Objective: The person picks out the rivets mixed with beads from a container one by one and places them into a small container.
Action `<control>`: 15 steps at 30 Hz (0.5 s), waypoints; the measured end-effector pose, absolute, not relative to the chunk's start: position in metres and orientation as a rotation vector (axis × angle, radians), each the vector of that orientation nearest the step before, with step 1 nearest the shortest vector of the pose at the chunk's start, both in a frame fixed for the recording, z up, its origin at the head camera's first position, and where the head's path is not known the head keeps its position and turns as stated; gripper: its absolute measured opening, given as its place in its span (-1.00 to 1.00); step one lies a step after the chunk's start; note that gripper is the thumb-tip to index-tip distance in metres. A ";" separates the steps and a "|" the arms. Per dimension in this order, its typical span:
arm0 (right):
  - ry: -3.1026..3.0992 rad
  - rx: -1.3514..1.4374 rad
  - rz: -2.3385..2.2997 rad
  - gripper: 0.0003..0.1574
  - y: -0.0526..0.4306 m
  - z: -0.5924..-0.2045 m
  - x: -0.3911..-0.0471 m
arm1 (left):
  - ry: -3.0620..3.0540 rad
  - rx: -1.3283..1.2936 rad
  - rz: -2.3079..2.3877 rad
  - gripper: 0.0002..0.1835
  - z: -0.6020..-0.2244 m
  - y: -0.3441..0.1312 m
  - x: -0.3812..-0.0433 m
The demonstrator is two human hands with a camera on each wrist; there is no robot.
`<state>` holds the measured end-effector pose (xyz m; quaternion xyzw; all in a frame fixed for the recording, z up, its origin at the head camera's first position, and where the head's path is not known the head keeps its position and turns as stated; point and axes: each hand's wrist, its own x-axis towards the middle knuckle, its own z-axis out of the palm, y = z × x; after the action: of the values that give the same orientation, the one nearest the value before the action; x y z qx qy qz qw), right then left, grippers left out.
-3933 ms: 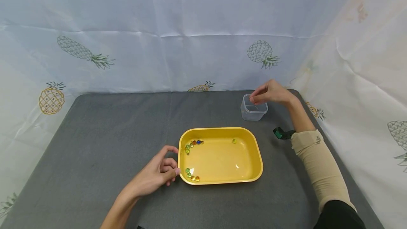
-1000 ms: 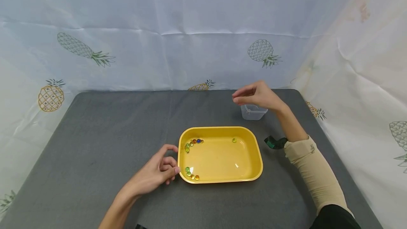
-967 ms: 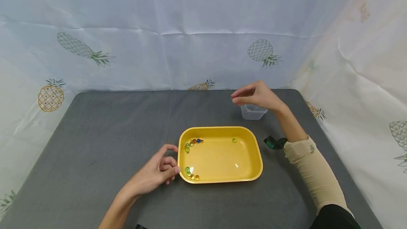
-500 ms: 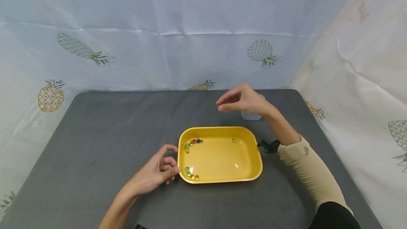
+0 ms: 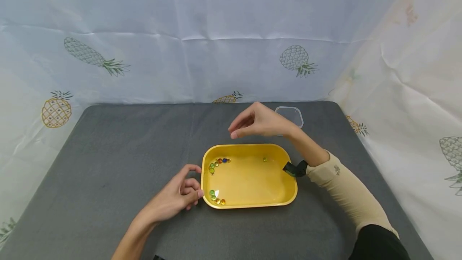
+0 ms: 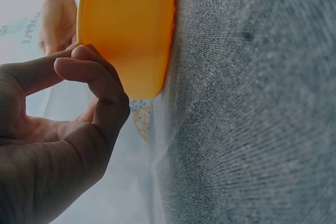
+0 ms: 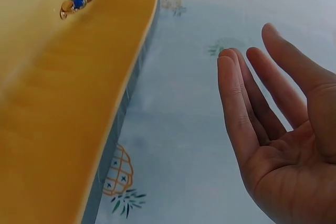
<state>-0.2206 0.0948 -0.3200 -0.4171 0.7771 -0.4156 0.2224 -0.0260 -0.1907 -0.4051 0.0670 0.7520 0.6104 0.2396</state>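
A yellow tray (image 5: 252, 187) lies on the grey table, with several glass marbles (image 5: 218, 164) along its left side and one green marble (image 5: 265, 159) near its back right. My left hand (image 5: 178, 193) is at the tray's left end, index fingertip and thumb touching the rim, other fingers loosely bent. In the left wrist view those fingertips meet the tray's wall (image 6: 131, 30). My right hand (image 5: 261, 121) hovers just behind the tray's back rim, with thumb and fingers apart. The right wrist view shows that hand (image 7: 283, 129) holding nothing.
A clear plastic container (image 5: 290, 113) stands at the back right, partly hidden behind my right hand and forearm. White curtains with pineapple prints hang behind the table (image 5: 126, 151) and at its right side. A black wrist-worn piece (image 5: 296, 169) overlaps the tray's right end.
My right hand has moved from over the clear container leftward and nearer, to behind the tray. My left hand, the tray and its marbles stay in place.
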 end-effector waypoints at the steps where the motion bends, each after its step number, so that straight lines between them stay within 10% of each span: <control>1: 2.136 -1.165 -1.133 -0.74 0.091 -0.320 -0.219 | 2.061 0.186 1.671 -0.38 -0.405 -0.191 -0.026; 15: 1.935 -1.242 -1.004 -0.67 0.056 -0.323 -0.204 | 2.059 0.212 1.677 -0.38 -0.406 -0.191 -0.025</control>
<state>-0.2045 0.0564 -0.3226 -0.4704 0.7329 -0.3804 0.3113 -0.0255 -0.1911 -0.4064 0.0774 0.7510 0.6116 0.2364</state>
